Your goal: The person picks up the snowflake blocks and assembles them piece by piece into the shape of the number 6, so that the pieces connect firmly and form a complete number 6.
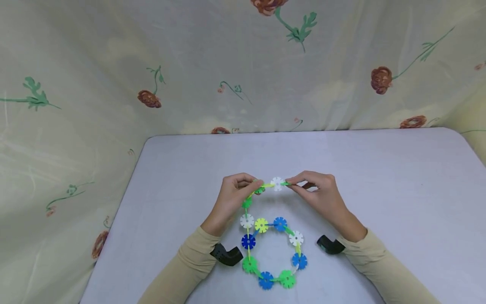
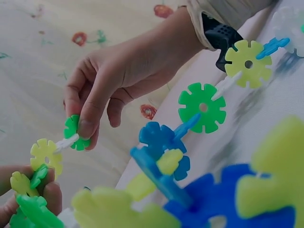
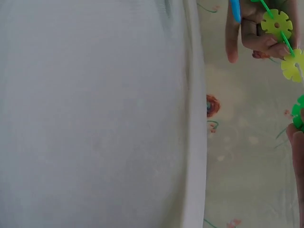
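Note:
A chain of notched plastic discs, snowflake-style building pieces, runs up from a ring of linked discs (image 1: pixel 249 264) lying on the table. My left hand (image 1: pixel 236 196) pinches the upper part of the chain, near green and yellow discs (image 2: pixel 46 156). At the chain's far end, my right hand (image 1: pixel 320 192) holds a green disc (image 2: pixel 72 133) between thumb and fingertips. A white disc (image 1: pixel 277 184) stands between the two hands, joined to that green disc. In the right wrist view, yellow discs (image 3: pixel 277 24) show by the left hand; the right hand is mostly cut off.
The ring mixes blue, green, white and yellow discs and lies between my forearms. A black wrist camera (image 1: pixel 227 255) sits on the left wrist, another (image 1: pixel 330 245) on the right. Behind the white-covered table (image 1: pixel 398 177) hangs a flowered curtain (image 1: pixel 190 50).

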Available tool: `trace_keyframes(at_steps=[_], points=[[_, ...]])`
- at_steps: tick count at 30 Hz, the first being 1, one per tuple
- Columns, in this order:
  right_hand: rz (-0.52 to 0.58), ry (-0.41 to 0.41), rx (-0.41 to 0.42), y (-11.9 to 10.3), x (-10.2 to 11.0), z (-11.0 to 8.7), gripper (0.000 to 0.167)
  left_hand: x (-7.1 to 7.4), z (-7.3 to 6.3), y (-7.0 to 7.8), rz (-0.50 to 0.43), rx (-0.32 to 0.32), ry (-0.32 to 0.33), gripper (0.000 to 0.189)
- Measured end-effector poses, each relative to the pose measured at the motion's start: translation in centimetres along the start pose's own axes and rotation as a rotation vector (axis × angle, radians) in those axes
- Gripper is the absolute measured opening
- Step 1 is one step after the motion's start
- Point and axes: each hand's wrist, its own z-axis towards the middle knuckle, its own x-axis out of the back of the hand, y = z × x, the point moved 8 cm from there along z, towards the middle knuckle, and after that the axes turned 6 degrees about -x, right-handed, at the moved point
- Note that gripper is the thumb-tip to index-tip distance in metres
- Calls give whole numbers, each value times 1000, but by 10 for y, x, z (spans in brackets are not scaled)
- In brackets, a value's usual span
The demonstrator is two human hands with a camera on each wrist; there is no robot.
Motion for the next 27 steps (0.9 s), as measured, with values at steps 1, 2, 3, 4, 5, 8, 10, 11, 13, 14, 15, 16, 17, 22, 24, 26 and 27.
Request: trace_keyframes(at_steps=[1, 2, 3, 4, 5, 8, 10, 11, 13, 14, 15, 16, 17, 22, 24, 26, 27], points=[[-10, -3, -10, 1, 0, 1, 31, 0, 0, 0, -2, 5, -4, 18], [-16, -6, -20, 2, 1, 1, 30, 0, 0, -1, -4, 10, -8, 18], [-22, -8, -29, 3, 1, 2, 30, -1, 1, -1, -5, 15, -15, 19], [-28, -9, -40, 4, 2, 2, 29, -1, 1, -2, -4, 23, -22, 20], [-32, -8, -48, 5, 3, 2, 29, -1, 1, -2, 1, 33, -33, 20], [-44, -2, -80, 10, 5, 3, 27, -3, 2, -2, 18, 47, -81, 24], [-42, -1, -105, 12, 6, 2, 26, -4, 2, -3, 41, 50, -120, 29], [-42, -3, -119, 14, 6, 1, 26, -5, 2, -3, 53, 50, -137, 33], [-49, -15, -142, 18, 6, 1, 24, -5, 3, -3, 78, 42, -165, 38], [-55, -21, -149, 19, 6, 0, 24, -4, 3, -3, 90, 38, -175, 40], [-67, -28, -153, 19, 6, 0, 24, -4, 3, -4, 101, 32, -183, 41], [-79, -37, -159, 20, 6, 0, 23, -4, 3, -4, 110, 28, -187, 43], [-93, -46, -167, 21, 6, 0, 23, -4, 3, -5, 114, 26, -188, 44], [-127, -103, -286, 29, 9, -3, 23, 1, 6, -9, 159, 20, -154, 44], [-134, -170, -347, 31, 6, -8, 20, 3, 7, -10, 200, 12, -137, 43], [-127, -303, -374, 30, -3, -17, 20, 6, 8, -9, 252, -2, -120, 42], [-116, -387, -385, 29, -10, -22, 21, 7, 9, -9, 278, -10, -114, 41]])
